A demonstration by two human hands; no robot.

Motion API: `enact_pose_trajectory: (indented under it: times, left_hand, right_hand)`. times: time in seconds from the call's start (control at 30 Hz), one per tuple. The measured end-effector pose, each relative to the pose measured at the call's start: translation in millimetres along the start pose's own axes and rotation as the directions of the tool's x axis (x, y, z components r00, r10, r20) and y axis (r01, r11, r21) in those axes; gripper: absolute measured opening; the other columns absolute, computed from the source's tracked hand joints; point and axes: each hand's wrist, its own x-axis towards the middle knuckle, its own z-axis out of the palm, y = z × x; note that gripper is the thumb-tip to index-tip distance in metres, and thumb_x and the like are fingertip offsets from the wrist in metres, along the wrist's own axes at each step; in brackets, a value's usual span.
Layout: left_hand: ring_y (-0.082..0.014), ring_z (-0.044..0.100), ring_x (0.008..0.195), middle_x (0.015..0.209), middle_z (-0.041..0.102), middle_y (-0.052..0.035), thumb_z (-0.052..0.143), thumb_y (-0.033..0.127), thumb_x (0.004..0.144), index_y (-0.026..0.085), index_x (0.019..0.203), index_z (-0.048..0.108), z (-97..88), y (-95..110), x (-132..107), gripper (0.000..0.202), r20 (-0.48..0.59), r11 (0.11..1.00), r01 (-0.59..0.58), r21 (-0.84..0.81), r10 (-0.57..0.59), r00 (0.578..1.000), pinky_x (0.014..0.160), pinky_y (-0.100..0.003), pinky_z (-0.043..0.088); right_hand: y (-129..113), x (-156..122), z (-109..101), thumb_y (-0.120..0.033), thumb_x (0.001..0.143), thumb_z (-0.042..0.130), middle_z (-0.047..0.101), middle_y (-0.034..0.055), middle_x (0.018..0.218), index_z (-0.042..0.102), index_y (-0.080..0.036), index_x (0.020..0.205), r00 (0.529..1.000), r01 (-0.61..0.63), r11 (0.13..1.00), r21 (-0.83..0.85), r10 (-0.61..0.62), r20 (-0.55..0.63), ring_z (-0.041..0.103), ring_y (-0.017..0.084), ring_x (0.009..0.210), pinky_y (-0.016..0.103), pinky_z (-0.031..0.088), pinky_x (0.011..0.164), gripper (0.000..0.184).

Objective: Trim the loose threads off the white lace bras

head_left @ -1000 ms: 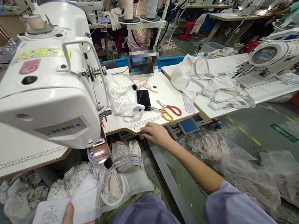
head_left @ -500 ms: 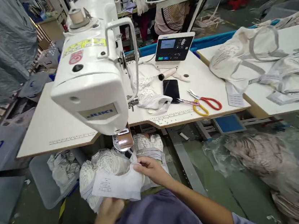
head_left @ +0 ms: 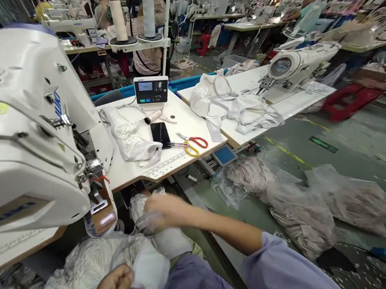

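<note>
The white fabric panel (head_left: 152,266) hangs over the lap, just to the right of the left hand (head_left: 107,288), whose fingertips are pinched together on its near left edge. That hand is the closer of the two and touches the panel. The right hand (head_left: 169,209) is farther from the body, above and slightly right of the panel, with a gap between its wrist and the cloth's visible face. The panel's long axis seems to run forward, away from the body toward the right hand, though the folds leave this uncertain.

The right hand is blurred, over a white lace bra (head_left: 138,207) below the edge of the surface (head_left: 193,118); whether its fingers grip anything there cannot be told. Its forearm comes in from the right, out of a purple sleeve (head_left: 281,265).

To the left, a pile of white lace garments (head_left: 88,265) lies beside the panel, near the left hand. The JUKI sewing machine (head_left: 23,170) stands over that side, its brown plate (head_left: 104,216) left of the right hand and forward of the left one. On the surface, beyond the right hand and well apart from it, lie red-handled scissors (head_left: 200,141), yellow-handled snips (head_left: 192,152) and a black phone (head_left: 158,132), with a control panel (head_left: 151,92) upright behind them.
</note>
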Motion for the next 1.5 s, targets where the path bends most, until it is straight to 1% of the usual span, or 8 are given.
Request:
enact_pose_trajectory:
  times: [0.07,0.17,0.3,0.43,0.67,0.8,1.03,1.5]
  left_hand:
    - [-0.0151,0.054,0.057,0.058,0.057,0.0016,0.083,0.054,0.074,0.018,0.067,0.06,-4.4,-5,5,0.042,-0.093,0.919,0.019,-0.393,-0.06,0.994,0.062,-0.027,0.052]
    - [-0.0159,0.063,0.063,0.07,0.063,-0.0012,0.078,0.019,0.078,0.016,0.076,0.066,-2.1,4,9,0.013,-0.276,0.615,-0.1,-0.782,-0.198,0.94,0.068,-0.031,0.061]
    - [-0.018,0.073,0.083,0.096,0.074,-0.0085,0.057,0.002,0.087,0.014,0.101,0.07,12.0,29,16,0.023,-0.402,0.443,-0.25,-0.861,-0.291,0.868,0.079,-0.033,0.066]
    - [-0.015,0.069,0.069,0.083,0.073,-0.0057,0.071,0.003,0.077,0.014,0.085,0.067,27.0,46,16,0.014,-0.377,0.408,-0.285,-0.867,-0.166,0.911,0.067,-0.028,0.064]
    - [-0.0109,0.066,0.067,0.083,0.077,-0.0085,0.1,0.029,0.054,0.014,0.079,0.067,36.4,53,4,0.044,-0.439,0.491,-0.355,-0.796,-0.063,0.896,0.066,-0.018,0.056]
    - [-0.0105,0.067,0.07,0.086,0.078,-0.0082,0.098,0.037,0.058,0.014,0.077,0.068,40.4,53,0,0.042,-0.496,0.552,-0.388,-0.738,-0.053,0.867,0.07,-0.018,0.054]
    - [-0.0127,0.067,0.077,0.088,0.078,-0.0068,0.091,0.043,0.069,0.015,0.081,0.074,53.0,50,-3,0.035,-0.56,0.684,-0.434,-0.586,0.045,0.827,0.072,-0.021,0.051]
    - [-0.0154,0.066,0.082,0.088,0.076,-0.0045,0.086,0.042,0.076,0.018,0.091,0.078,50.9,44,-5,0.029,-0.596,0.744,-0.476,-0.469,0.132,0.792,0.078,-0.024,0.051]
  right_hand:
    - [54,-9,-36,-0.037,0.102,0.052,0.064,0.0098,0.133,0.061,-0.022,0.133,0.855,-0.488,0.864,-0.121,0.445,-0.266,0.058,0.022,0.121,0.029,0.045,0.101,0.035]
    - [127,-16,-83,-0.028,0.104,0.041,0.052,0.0292,0.14,0.044,-0.004,0.145,0.675,-0.72,0.678,-0.151,0.631,-0.384,0.051,0.036,0.129,0.046,0.042,0.104,0.048]
    - [171,-10,-109,-0.032,0.1,0.054,0.063,0.022,0.123,0.052,-0.011,0.135,0.62,-0.784,0.579,-0.225,0.707,-0.34,0.062,0.032,0.112,0.037,0.047,0.093,0.041]
    - [159,-13,-115,-0.032,0.1,0.052,0.064,0.0227,0.114,0.053,-0.007,0.124,0.601,-0.798,0.529,-0.29,0.74,-0.303,0.066,0.03,0.102,0.034,0.048,0.083,0.035]
    - [160,-109,-112,-0.053,0.091,0.057,0.064,0.0223,0.113,0.058,-0.018,0.127,0.635,-0.769,0.516,-0.377,0.68,-0.366,0.064,0.038,0.104,0.044,0.05,0.078,0.05]
    - [107,-149,-71,-0.045,0.087,0.058,0.064,0.0179,0.104,0.054,-0.031,0.139,0.828,-0.507,0.857,-0.092,0.455,-0.327,0.062,0.034,0.095,0.046,0.052,0.075,0.054]
    - [-57,-100,3,-0.018,0.07,0.072,0.052,0.0095,0.118,0.045,-0.037,0.147,0.992,-0.048,0.922,0.385,0.09,-0.093,0.06,0.028,0.106,0.043,0.056,0.085,0.084]
    - [-70,-63,12,-0.018,0.066,0.076,0.055,0.0066,0.11,0.055,-0.031,0.141,0.991,-0.031,0.875,0.483,0.09,-0.1,0.058,0.024,0.1,0.037,0.054,0.082,0.079]
